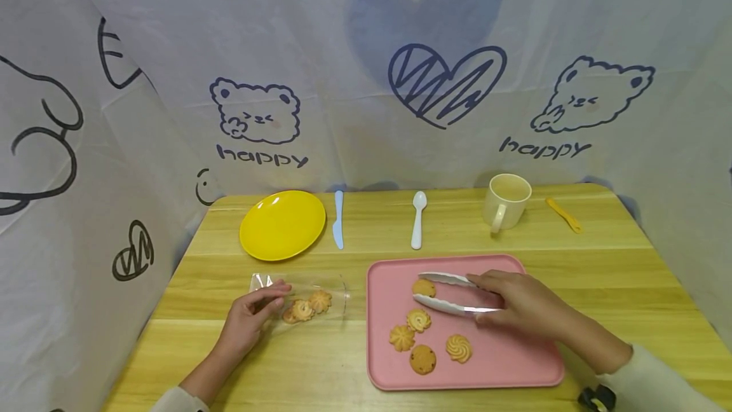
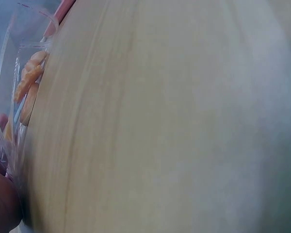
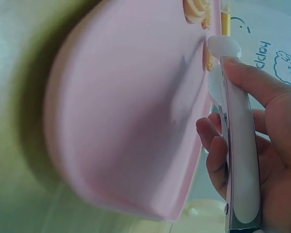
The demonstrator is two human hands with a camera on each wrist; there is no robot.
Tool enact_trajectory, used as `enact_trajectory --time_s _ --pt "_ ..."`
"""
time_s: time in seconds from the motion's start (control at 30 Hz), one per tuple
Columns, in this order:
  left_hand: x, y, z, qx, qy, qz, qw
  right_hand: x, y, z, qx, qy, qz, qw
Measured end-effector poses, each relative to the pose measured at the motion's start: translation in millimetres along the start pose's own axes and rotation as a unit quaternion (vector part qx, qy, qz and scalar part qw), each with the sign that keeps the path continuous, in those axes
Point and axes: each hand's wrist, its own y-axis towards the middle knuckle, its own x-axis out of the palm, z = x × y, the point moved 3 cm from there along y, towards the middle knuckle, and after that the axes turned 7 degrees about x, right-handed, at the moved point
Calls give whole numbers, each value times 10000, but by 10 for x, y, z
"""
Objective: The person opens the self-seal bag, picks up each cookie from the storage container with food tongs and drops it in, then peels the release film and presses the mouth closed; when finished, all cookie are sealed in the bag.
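Right hand (image 1: 517, 301) curled round metal tongs (image 1: 448, 306), tips astride round cookie (image 1: 424, 288), far left on smooth pink tray (image 1: 509, 361). Left hand (image 1: 251, 315), left of tray, pinches clear plastic bag (image 1: 337, 286) holding ridged cookies (image 1: 320, 301).

1. The tongs (image 1: 452, 306) reach leftward from the right hand's (image 1: 517, 304) grip, above the tray (image 1: 515, 361).
2. One cookie (image 1: 424, 288) sits between the tong tips; whether it rests on the tray is unclear.
3. Four other cookies (image 1: 423, 359) lie on the tray, left of that grip and nearer the person.
4. The bag (image 1: 332, 286) extends rightward from the left hand's (image 1: 243, 323) grip, on the table (image 1: 309, 374), with bagged cookies (image 1: 302, 309) inside.
5. Beyond the left grip lies the plate (image 1: 283, 226), the knife (image 1: 338, 221) just to its right.
6. Beyond the right grip stands the mug (image 1: 506, 202), the spoon (image 1: 418, 221) to its left, a small utensil (image 1: 564, 215) to its right.
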Motion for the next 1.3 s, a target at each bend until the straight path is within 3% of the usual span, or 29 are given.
enact_trajectory --time_s 0.4,0.93,1.3 --pt "5 -4 6 -39 -80 -3 10000 7 152 -265 -538 92 59 9985" --pt "7 -7 5 -12 -119 10 9999 190 591 -804 -873 -90 -307 9957" --pt "6 4 8 -14 4 19 10000 345 868 -1130 -1401 -419 -346 9886"
